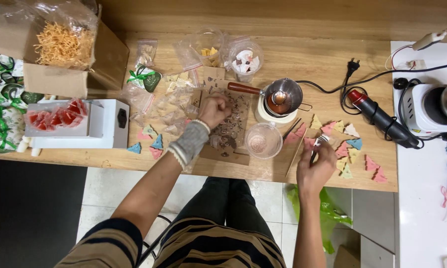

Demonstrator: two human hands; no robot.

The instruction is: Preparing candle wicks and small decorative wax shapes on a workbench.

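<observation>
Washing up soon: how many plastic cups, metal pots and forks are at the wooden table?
Clear plastic cups: 3
Metal pot: 1
Fork, held in the right hand: 1
Total: 5

Pink, teal, yellow and white triangles (pixel 350 146) lie on the pale wood table (pixel 312 54). The wrist warmer (pixel 189 142) is grey with white edges. The shirt (pixel 203 245) is striped navy and tan.

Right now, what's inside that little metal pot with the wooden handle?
The metal pot holds a reddish-brown melted mass with a small round thing in it. Its base hides the top of the white stand beneath.
</observation>
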